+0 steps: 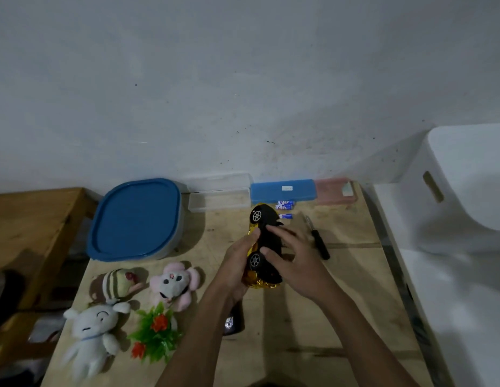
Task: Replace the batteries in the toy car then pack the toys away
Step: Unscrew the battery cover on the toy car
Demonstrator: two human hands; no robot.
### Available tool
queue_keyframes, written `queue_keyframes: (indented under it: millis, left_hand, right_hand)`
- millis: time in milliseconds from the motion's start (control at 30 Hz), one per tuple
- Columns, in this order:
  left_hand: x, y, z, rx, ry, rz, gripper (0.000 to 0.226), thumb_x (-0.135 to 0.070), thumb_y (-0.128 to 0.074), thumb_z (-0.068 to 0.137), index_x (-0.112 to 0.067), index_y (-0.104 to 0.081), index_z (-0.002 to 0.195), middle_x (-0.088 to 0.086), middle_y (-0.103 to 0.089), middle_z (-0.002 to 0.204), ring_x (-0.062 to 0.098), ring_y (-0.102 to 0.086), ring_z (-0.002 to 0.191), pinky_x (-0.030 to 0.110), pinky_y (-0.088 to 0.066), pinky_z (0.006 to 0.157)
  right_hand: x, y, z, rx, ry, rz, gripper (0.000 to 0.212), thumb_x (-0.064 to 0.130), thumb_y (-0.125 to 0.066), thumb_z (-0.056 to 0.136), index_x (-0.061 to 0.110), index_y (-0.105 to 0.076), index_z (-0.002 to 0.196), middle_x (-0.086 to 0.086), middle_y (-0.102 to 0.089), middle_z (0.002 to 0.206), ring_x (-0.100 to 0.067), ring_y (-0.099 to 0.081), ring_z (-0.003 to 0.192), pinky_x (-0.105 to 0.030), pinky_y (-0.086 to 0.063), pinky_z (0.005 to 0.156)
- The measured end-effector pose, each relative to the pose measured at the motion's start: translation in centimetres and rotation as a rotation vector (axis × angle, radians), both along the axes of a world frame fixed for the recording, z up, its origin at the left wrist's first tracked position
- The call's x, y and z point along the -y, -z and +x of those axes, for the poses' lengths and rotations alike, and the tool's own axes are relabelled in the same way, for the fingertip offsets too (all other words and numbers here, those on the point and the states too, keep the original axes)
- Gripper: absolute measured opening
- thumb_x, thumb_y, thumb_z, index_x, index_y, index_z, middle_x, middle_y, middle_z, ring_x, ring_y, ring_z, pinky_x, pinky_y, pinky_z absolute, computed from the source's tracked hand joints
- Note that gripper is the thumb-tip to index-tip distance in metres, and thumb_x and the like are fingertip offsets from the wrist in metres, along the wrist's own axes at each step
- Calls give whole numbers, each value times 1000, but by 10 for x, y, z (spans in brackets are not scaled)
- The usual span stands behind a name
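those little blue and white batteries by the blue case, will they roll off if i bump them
The three small blue-and-white cylindrical batteries lie on their sides on the flat wooden table, so a bump would probably roll them. The long blue plastic case right behind might stop a roll that way.

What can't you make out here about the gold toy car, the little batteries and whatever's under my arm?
Head view only.
Gold toy car with black underside: battery hatch hidden by the right hand; the left hand grips its side.
Small blue-and-white batteries: too small to read, count unsure beside the car.
Dark object with a pale logo: mostly covered by the left forearm; unidentifiable.
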State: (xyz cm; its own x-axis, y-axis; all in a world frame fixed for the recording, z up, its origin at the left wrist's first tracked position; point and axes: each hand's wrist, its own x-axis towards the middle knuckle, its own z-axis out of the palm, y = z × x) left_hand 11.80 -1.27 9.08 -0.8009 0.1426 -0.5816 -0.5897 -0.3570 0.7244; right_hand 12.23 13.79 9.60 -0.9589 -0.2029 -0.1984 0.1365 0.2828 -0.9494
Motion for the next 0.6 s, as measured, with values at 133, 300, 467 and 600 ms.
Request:
queue_keyframes:
  millis: [133, 300, 467, 600]
  left_hand:
    - [13, 3, -2, 33, -25, -52, 47, -41, -55, 95, -8, -66, 127, 24, -68, 123, 39, -65, 116, 54, -45, 107]
    - [22, -4, 2, 5, -43, -106, 58, -45, -59, 79, -6, -69, 121, 26, -69, 118, 44, -63, 116, 57, -45, 103]
    - [34, -7, 4, -35, -7, -97, 48, -38, -55, 83, -3, -69, 113, 23, -71, 106, 37, -68, 99, 51, -51, 93]
    - [34, -12, 5, -50, 37, -66, 31, -28, -49, 94, -7, -71, 98, 13, -72, 89, 25, -70, 80, 38, -54, 76]
  right_hand:
    - [9, -9, 2, -106, -49, 124, 57, 40, -68, 86, 34, -48, 139, 12, -32, 132, 5, -41, 116, 0, -39, 83]
    - [17, -15, 2, -178, -111, 236, 67, 49, -70, 80, 35, -45, 141, 17, -29, 127, -5, -47, 117, -29, -49, 97]
    - [21, -25, -3, -199, -183, 292, 61, 54, -74, 74, 44, -50, 129, 18, -30, 120, -8, -51, 111, -33, -53, 91]
    - [21, -35, -8, -186, -224, 325, 56, 48, -79, 71, 42, -51, 119, 15, -29, 120, -9, -54, 104, -31, -53, 88]
